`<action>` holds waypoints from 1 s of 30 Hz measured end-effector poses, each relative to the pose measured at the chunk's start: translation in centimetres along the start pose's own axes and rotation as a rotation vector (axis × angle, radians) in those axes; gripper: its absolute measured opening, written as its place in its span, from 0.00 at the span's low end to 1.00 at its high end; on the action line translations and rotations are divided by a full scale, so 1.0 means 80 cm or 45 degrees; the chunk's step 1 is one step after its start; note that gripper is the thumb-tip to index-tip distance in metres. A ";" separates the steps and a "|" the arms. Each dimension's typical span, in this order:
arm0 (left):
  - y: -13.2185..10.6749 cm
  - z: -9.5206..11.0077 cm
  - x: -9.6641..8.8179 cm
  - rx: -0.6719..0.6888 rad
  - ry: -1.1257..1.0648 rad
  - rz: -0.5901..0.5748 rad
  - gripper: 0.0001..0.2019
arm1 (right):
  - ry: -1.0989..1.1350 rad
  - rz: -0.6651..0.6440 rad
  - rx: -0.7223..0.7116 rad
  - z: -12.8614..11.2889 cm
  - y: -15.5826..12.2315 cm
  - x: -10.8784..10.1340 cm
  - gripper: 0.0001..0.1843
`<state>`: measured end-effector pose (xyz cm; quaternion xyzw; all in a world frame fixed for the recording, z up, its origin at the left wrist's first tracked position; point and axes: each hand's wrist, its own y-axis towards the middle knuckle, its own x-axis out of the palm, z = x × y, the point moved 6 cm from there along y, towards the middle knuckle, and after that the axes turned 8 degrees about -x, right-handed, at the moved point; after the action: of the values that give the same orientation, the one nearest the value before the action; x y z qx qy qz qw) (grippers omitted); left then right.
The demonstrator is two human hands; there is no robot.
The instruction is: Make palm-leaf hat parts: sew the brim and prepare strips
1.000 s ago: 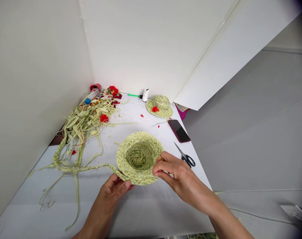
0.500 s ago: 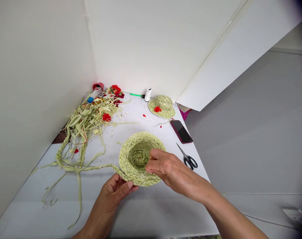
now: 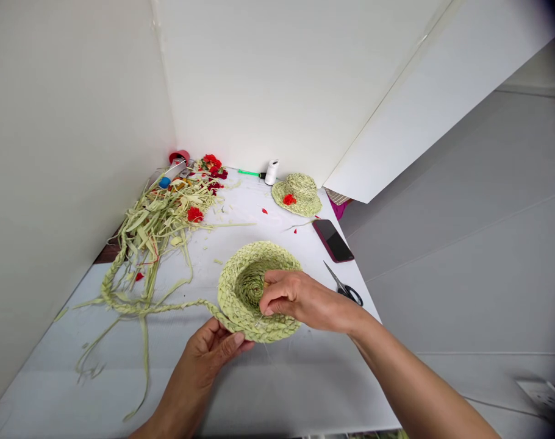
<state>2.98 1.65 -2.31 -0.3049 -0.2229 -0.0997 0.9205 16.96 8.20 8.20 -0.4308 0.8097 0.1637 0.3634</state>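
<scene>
A pale green woven straw hat (image 3: 232, 274) lies with its hollow crown facing up. From its brim a long braid (image 3: 168, 308) runs left across the table and curves back to a heap of loose strips. My left hand (image 3: 216, 350) pinches the near left edge of the brim, thumb on top, where the braid joins. Over the hat's right side, my right hand (image 3: 289, 299) is closed in a pinch above the crown opening. A thin pale thread seems to run below its fingertips; whatever else they hold is too small to make out.
Loose plant strips (image 3: 153, 213) and red flowers (image 3: 195, 214) pile at the left. Toward the back are a white thread spool (image 3: 271, 172), a green-shafted tool (image 3: 249, 172) and a finished small hat (image 3: 300, 192). A phone (image 3: 333, 241) and scissors (image 3: 348, 291) lie at the right edge.
My right hand has moved a little left, further over the crown opening. My left hand keeps its hold on the brim, and the hat has barely shifted.
</scene>
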 end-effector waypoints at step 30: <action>-0.002 0.007 0.007 0.000 0.012 0.002 0.17 | 0.501 -0.352 -0.044 0.042 0.028 0.008 0.08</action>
<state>3.22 1.79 -1.58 -0.3047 -0.2185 -0.1006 0.9216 16.42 11.04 5.38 -0.5673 0.7954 0.0392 0.2099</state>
